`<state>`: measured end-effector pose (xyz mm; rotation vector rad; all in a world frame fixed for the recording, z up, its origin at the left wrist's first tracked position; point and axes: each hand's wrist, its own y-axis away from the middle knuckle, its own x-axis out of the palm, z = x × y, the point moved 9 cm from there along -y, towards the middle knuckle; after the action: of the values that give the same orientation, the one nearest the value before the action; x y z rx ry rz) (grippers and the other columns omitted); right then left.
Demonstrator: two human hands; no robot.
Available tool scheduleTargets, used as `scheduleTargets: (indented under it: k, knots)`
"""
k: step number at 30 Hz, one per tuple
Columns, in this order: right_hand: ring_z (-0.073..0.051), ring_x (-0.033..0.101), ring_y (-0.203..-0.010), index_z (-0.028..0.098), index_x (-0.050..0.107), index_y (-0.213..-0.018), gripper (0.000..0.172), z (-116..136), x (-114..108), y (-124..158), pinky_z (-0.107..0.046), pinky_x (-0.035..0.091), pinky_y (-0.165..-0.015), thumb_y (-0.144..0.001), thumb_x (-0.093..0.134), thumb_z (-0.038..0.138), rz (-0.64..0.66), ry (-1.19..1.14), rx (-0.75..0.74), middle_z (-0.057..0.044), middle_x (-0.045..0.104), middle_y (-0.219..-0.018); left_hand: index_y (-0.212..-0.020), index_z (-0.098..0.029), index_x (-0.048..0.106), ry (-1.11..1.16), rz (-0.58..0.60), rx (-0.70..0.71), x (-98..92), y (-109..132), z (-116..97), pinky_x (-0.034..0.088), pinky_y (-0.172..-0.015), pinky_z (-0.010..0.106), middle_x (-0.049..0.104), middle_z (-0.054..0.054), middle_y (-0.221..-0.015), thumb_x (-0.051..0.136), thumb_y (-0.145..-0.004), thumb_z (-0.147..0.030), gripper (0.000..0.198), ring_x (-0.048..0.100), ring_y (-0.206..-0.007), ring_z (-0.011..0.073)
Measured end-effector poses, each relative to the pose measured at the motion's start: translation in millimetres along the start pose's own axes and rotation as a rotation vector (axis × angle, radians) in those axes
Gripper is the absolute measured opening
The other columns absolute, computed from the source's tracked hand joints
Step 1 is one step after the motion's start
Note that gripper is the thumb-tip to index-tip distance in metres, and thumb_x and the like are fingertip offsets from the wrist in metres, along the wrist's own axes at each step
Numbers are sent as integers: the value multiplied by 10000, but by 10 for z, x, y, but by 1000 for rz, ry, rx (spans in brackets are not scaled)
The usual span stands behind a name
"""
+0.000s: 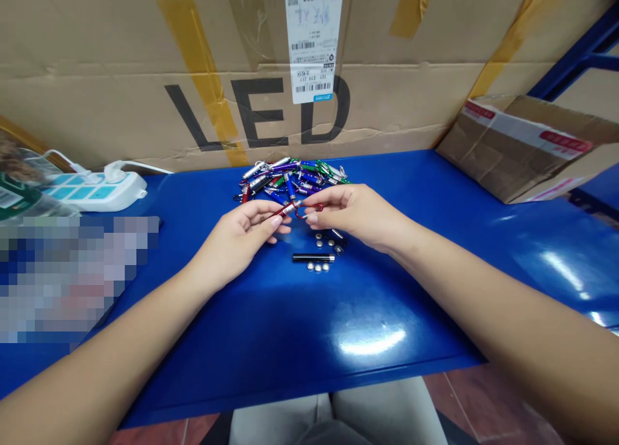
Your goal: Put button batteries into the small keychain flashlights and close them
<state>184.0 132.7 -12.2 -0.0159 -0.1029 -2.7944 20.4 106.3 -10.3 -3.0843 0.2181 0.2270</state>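
Note:
My left hand (236, 238) is closed on a small red keychain flashlight (289, 209) with a silver end, pinched between thumb and fingers. My right hand (360, 216) pinches the red carabiner clip (319, 207) joined to that flashlight's end. Just beyond my fingers is a pile of similar small flashlights (290, 186) in blue, purple, green, red, silver and black. Below my right hand lies a black flashlight tube (312, 258) with several button cells (318, 268) beside it. Another dark piece with a silver part (338, 235) lies near more cells, partly shaded by my hand.
A large cardboard box marked LED (135, 58) stands along the back of the blue table (271, 342). At the right is an open cardboard box (512, 155). A white power strip (106, 192) with plugged-in cords sits at the left, near a blurred-out flat item (72, 277).

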Motion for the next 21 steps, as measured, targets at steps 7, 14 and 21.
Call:
scheduleTargets:
  k: [7,14,21]
  knots:
    - [-155,717,-768,164,748,-887,208,30,113,32,-297,596,-738,-686,793,139,66,47,-61,-35,771,-828,-966,-174,660,272,-89,-89,26,4,42,577,-734,238,741,16,-889,798,-752,-286,279,719,-819,142]
    - [-172,675,-769,158,748,-944,136,396,327,179,-285,492,-719,-877,640,205,125,984,-636,-57,747,-842,-972,-167,689,224,-93,-86,20,2,47,567,-702,199,740,18,-868,806,-751,-286,277,710,-817,131]
    - [-198,619,-683,104,705,-929,285,349,507,225,-305,412,-598,-963,464,251,114,1562,-707,-111,691,-796,-960,-167,689,230,-105,-99,22,-1,49,574,-719,212,756,33,-896,789,-763,-273,245,722,-878,153]
